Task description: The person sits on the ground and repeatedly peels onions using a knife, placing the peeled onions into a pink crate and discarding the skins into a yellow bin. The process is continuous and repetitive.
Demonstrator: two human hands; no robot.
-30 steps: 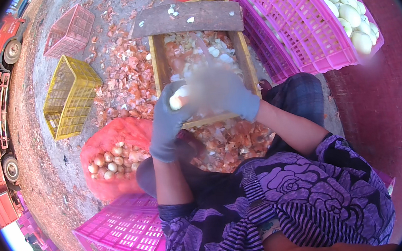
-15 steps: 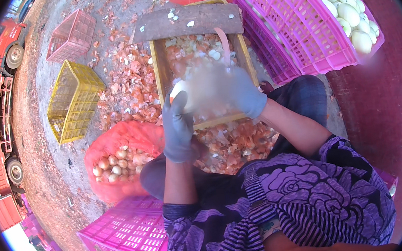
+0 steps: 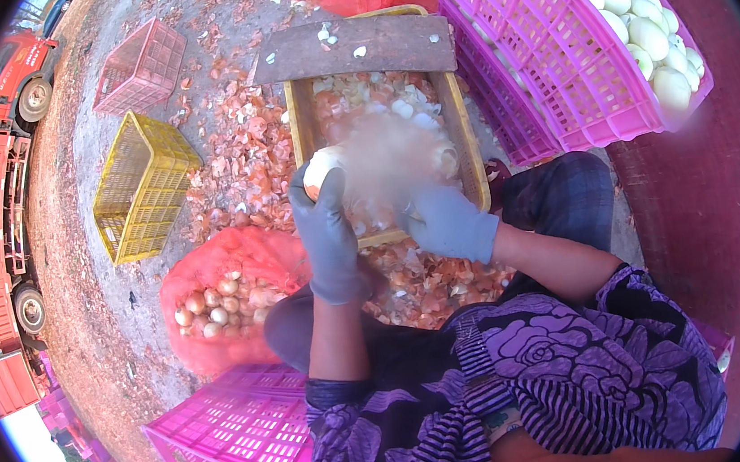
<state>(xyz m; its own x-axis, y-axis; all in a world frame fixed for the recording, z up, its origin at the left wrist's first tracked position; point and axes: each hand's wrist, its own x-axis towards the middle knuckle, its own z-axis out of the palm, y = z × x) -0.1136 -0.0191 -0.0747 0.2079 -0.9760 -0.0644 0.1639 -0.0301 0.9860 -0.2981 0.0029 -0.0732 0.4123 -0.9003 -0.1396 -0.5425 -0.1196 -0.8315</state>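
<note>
While gloved left hand [image 3: 326, 226] grips peeled onion [image 3: 324, 165], right hand [image 3: 446, 223] — grasp blurred — above wooden tray [image 3: 466, 144]

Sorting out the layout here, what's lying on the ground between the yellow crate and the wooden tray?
Head view: a spread of loose onion skins covers the ground between yellow crate and wooden tray.

We note matt knit cloth gloves on the left hand [image 3: 327, 235] and right hand [image 3: 450, 222]. Peeled onion [image 3: 325, 165]: smooth, pale, faintly glossy. Wooden tray [image 3: 467, 144]: rough, unfinished. Pink crate [image 3: 550, 59]: glossy moulded plastic. Red sack [image 3: 229, 264]: open mesh. Onion skins [image 3: 240, 154]: papery, dry.
</note>
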